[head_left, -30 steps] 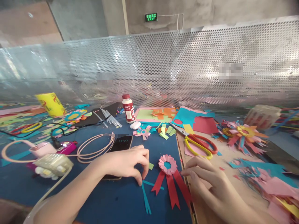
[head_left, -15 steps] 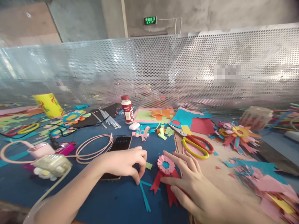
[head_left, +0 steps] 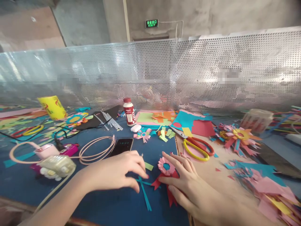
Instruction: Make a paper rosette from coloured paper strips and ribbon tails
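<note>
A paper rosette point(head_left: 166, 166) lies on the blue tabletop, with a pink pleated ring, a blue centre and red ribbon tails. My right hand point(head_left: 185, 180) rests on its right side and tails, fingers stretched out. To the left, thin blue paper strips point(head_left: 145, 196) lie crossed on the table. My left hand point(head_left: 128, 171) hovers just above their upper end, thumb and fingers apart, holding nothing. A small light green paper piece point(head_left: 148, 166) sits between my left hand and the rosette. Part of a phone point(head_left: 122, 146) is hidden behind my left hand.
Scissors point(head_left: 196, 147) with yellow and orange handles lie beyond my right hand. A red-capped bottle point(head_left: 129, 112) and a white case point(head_left: 135, 128) stand farther back. Cables and a power adapter point(head_left: 57, 166) are at left. Paper flowers point(head_left: 242, 135) and scraps point(head_left: 275, 188) lie right. A perforated metal screen point(head_left: 150, 72) borders the back.
My left thumb and fingers have opened from a pinch at the blue strips, letting them go. The strips now lie crossed. My right hand stays on the rosette.
</note>
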